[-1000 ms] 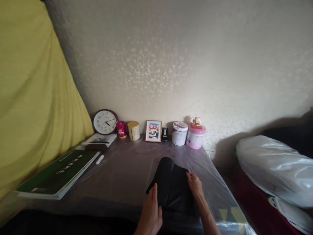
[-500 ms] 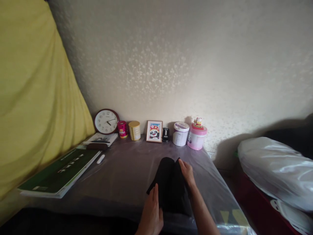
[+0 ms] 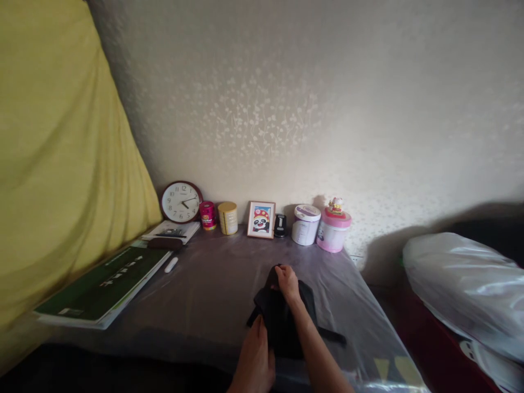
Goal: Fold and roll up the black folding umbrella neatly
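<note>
A black cloth item (image 3: 282, 322), dark and partly folded, lies on the plastic-covered table (image 3: 213, 305) near its front edge. A narrow strap-like piece sticks out from it to the right. My right hand (image 3: 287, 281) reaches across the cloth, its fingers closed on the far edge near the upper left. Lower down, my left hand (image 3: 254, 352) has its fingers pressed together on the cloth's left edge. Folds and my forearm hide part of the cloth, and its exact kind cannot be made out.
Along the wall stand a clock (image 3: 181, 202), a pink tin (image 3: 208, 216), a yellow tin (image 3: 228, 218), a framed panda picture (image 3: 261, 220) and two tubs, one white (image 3: 305, 226), one pink (image 3: 332, 232). A green book (image 3: 106, 284) lies left; a plastic-wrapped bundle (image 3: 462, 284) sits right.
My right hand has moved left across the black cloth, from its right edge to its upper left. The cloth is folded differently, and a strap-like piece now shows at right.
</note>
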`<action>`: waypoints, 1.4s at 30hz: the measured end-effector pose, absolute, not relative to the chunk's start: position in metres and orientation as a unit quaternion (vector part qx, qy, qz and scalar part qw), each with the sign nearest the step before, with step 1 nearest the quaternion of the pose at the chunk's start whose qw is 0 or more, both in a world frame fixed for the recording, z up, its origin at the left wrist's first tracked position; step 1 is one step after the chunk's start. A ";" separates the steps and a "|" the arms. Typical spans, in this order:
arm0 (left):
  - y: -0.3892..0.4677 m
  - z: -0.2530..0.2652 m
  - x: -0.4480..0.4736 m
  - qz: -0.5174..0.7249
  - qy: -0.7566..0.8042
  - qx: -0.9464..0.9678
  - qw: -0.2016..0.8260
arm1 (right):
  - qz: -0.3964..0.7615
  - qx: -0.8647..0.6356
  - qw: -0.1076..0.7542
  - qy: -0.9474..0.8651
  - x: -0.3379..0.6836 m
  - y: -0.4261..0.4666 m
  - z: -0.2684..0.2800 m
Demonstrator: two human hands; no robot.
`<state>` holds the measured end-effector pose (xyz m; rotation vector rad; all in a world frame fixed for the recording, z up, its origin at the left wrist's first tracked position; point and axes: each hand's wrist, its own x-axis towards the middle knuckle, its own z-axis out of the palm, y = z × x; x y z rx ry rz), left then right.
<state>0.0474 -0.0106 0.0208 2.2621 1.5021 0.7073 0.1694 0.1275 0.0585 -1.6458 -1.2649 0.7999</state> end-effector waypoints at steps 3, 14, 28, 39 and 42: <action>-0.010 0.009 0.044 0.200 0.549 0.802 0.122 | 0.331 -0.654 0.413 -0.541 0.165 0.125 0.059; -0.019 0.014 0.031 0.306 0.507 0.806 -0.022 | 0.224 -0.597 0.338 -0.692 0.160 0.098 0.066; -0.003 0.046 0.056 0.085 0.568 0.785 0.234 | 0.161 -0.422 0.360 -0.816 0.179 0.066 0.055; 0.006 0.045 0.055 0.093 0.587 0.759 0.266 | 0.082 -0.521 0.306 -0.793 0.187 0.127 0.042; 0.006 0.046 0.054 0.073 0.589 0.762 0.259 | 0.078 -0.556 0.320 -0.763 0.191 0.143 0.038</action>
